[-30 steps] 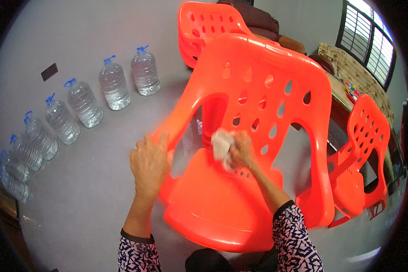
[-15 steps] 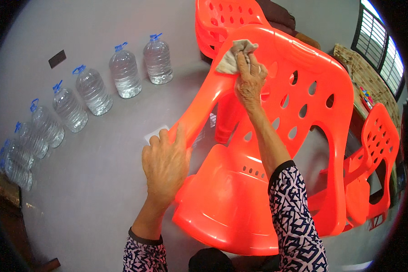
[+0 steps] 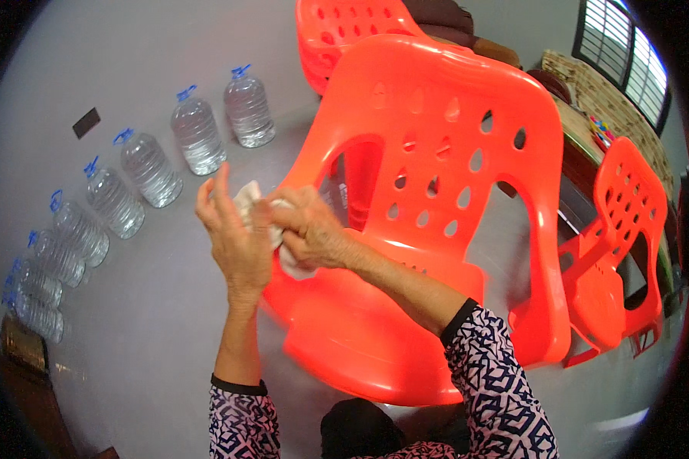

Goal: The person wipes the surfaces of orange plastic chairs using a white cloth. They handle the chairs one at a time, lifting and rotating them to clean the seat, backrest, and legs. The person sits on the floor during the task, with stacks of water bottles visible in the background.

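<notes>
Both hands meet just above the seat's front left corner: the right hand (image 3: 310, 233) is closed around a crumpled white cloth (image 3: 246, 200), and the left hand (image 3: 233, 237), fingers spread, presses against it, seemingly to regather it. Behind stands the glossy orange plastic armchair (image 3: 436, 153); farther left, clear blue-capped water bottles (image 3: 147, 167) line the grey floor (image 3: 130, 306).

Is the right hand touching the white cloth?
Touching. The head view shows the right hand closed around the white cloth, which bulges out above and below its fingers, beside the left hand.
</notes>
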Tool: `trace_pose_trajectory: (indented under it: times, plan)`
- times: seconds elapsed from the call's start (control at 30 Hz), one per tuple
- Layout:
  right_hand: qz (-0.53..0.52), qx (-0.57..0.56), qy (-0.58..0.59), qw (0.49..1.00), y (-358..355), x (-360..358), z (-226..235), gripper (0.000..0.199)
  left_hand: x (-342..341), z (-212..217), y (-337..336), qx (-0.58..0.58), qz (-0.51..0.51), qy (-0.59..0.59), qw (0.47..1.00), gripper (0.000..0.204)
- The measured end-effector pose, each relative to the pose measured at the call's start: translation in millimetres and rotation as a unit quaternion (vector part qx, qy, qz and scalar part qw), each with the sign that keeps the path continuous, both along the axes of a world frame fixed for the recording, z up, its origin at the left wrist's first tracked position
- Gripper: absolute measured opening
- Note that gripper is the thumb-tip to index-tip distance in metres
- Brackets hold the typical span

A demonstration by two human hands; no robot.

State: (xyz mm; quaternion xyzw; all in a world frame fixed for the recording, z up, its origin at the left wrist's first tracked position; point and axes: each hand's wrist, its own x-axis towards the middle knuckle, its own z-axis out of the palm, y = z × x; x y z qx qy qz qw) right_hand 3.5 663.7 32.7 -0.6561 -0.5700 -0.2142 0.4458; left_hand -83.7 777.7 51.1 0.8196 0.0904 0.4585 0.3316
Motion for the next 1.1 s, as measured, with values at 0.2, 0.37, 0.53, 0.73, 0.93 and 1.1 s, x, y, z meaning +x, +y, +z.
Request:
trace_pose_trajectory:
  times: [0.2,0.37,0.53,0.73,0.93,1.1]
  plan:
    - [-0.159,-0.036,-0.250,0.954,-2,23,4,0.038,0,13,-8,0.014,-0.006,0.151,0.988,0.075]
    - [-0.429,-0.050,-0.395,0.811,-55,136,14,0.048,-2,32,-45,0.195,0.037,0.400,0.895,0.060]
    - [-0.500,-0.056,-0.395,0.769,-97,176,48,0.057,-8,0,-6,0.272,0.100,0.293,0.911,0.051]
    - [-0.631,-0.132,-0.449,0.619,-200,190,89,0.058,-4,5,-22,0.262,0.099,0.299,0.912,0.049]
    - [-0.723,-0.032,-0.393,0.567,-274,178,130,0.038,-11,12,-11,0.256,0.102,0.289,0.917,0.050]
    - [-0.668,-0.049,-0.382,0.636,-244,183,133,0.034,-10,5,-18,0.244,0.097,0.274,0.925,0.051]
